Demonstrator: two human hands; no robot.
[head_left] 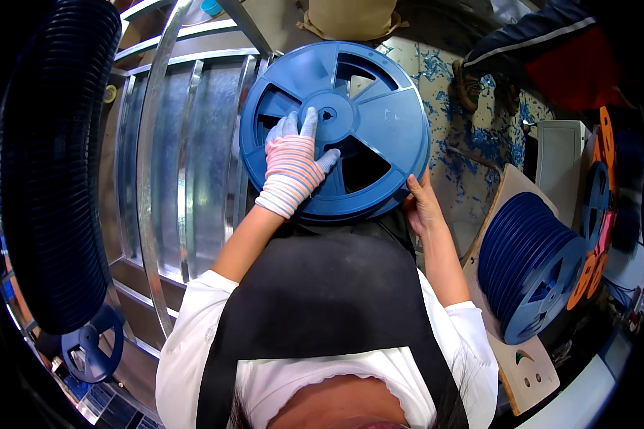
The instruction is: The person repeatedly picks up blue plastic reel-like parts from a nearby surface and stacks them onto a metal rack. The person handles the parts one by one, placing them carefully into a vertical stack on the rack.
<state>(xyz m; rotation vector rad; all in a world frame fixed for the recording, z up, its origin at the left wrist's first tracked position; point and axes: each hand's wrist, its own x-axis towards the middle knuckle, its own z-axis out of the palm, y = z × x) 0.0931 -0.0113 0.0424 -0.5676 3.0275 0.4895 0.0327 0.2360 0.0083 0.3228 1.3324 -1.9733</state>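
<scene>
A large blue plastic reel (390,136), with open windows and a small centre hole, is in front of me, face up. Under its lower right edge another blue rim shows, so I cannot tell whether it is one reel or more. My left hand (293,157), in a light glove with orange stripes at the palm and wrist, lies spread on the reel's face just left of the hub. My right hand (423,204) is bare. Its thumb is on the reel's lower right rim, and its other fingers are partly hidden behind the edge.
A metal frame rack (150,179) stands left of the reel, beside a long row of dark reels (57,171). On a wooden board (504,193) at right rests a row of blue reels (529,264). Another person's sleeve (529,43) and shoes appear beyond, where blue scraps (486,150) litter the floor.
</scene>
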